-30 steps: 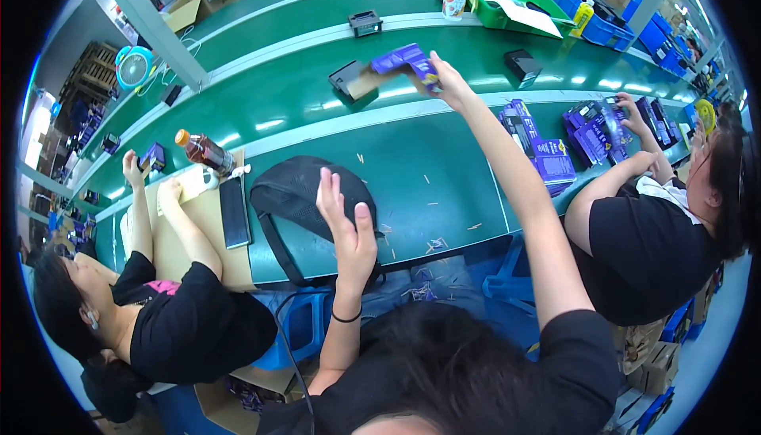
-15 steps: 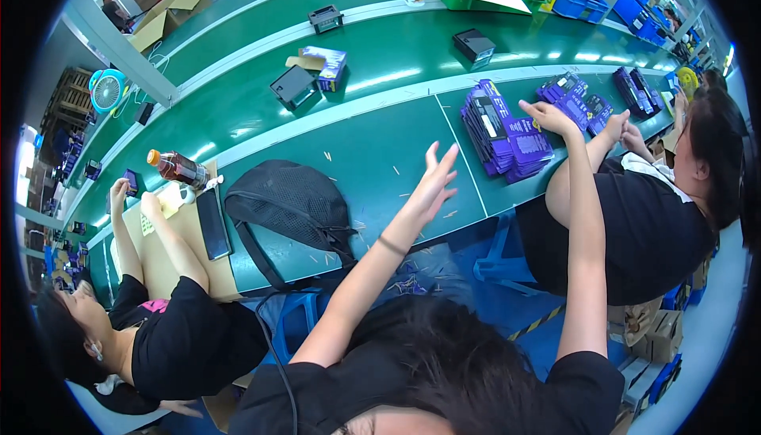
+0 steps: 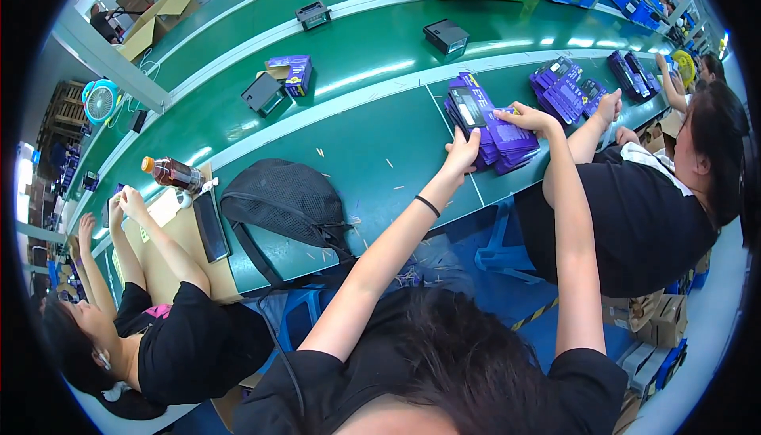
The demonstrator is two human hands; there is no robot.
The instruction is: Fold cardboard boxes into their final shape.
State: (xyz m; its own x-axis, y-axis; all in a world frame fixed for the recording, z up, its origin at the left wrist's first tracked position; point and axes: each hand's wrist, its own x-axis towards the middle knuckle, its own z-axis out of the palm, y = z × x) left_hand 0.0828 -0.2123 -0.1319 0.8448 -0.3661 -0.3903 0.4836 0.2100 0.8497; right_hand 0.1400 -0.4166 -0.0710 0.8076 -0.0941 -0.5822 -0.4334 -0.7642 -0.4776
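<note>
A fanned stack of flat purple printed cartons [image 3: 514, 148] lies on the green bench in front of me, to the right of centre. My left hand [image 3: 462, 154] grips the stack at its left side, fingers curled at the edge. From the right, my right hand [image 3: 529, 119] pinches the top of the same stack with its fingertips. Part of the pile's right edge is hidden behind my right hand and forearm. A black mesh backpack [image 3: 281, 204] rests on the bench left of my left arm.
Black devices [image 3: 446, 36] and an open purple box [image 3: 298, 75] stand on the belt beyond. At left, a co-worker [image 3: 186, 340] sits behind a dark drink bottle [image 3: 176, 173]. Another co-worker [image 3: 626, 221] sits close on my right, by more purple cartons [image 3: 564, 90].
My left hand has moved right from open air onto the carton stack. My right hand has shifted slightly left onto it. The view has turned a little, sliding the belt items leftward.
</note>
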